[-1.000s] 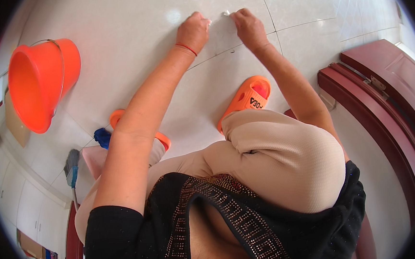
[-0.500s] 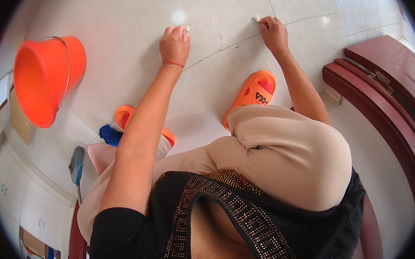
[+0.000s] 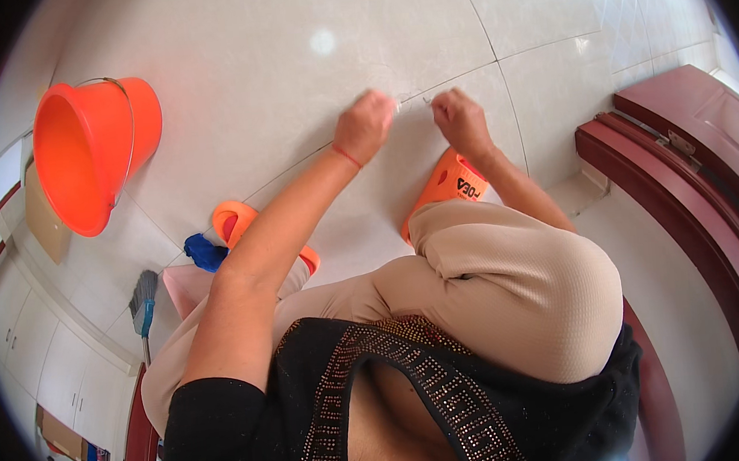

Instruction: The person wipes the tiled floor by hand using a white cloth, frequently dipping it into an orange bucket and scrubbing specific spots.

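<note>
Above the pale tiled floor, my two hands are close together with fingers pinched. My left hand, a red cord round its wrist, holds a small whitish scrap at its fingertips; motion blurs it, so its kind is unclear. Facing it a short way to the right, my right hand is closed too. What its fingers hold, if anything, I cannot make out. A tiny dark curl shows at its fingertips, near a tile joint. Just below that hand is the orange slipper on my right foot.
An orange bucket with a wire handle stands at the left. A blue cloth lies by my left slipper. Farther left are a grey brush and a cardboard piece. At the right is a dark red wooden door frame.
Both hands have come inward and nearer to me, from wide apart to almost meeting. The white scrap that showed at my right hand is no longer visible there. The view has shifted slightly.
</note>
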Demonstrator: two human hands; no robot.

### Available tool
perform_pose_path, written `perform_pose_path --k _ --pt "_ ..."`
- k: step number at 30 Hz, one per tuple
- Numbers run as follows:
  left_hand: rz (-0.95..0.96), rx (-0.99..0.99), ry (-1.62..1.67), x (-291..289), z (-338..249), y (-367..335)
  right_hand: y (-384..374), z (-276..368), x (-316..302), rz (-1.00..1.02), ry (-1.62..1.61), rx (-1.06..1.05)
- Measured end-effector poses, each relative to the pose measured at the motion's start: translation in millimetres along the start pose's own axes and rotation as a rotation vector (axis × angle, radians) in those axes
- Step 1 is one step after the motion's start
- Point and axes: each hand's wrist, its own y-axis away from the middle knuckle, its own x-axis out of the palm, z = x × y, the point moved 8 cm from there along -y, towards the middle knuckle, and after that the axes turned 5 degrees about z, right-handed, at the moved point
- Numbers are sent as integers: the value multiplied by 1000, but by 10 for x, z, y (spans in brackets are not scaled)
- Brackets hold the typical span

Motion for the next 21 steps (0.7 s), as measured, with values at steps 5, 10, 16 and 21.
perform_pose_path --k 5,10,16,21 --pt "174 248 -88 333 -184 319 242 99 383 309 176 -131" --pt "56 142 -158 228 -49 -335 -347 164 300 115 210 -74" --pt "-76 33 -185 -194 198 -852 -917 185 -131 -133 -222 -77" --pt "-266 -138 1 -604 545 -653 -853 -604 -512 -153 -266 260"
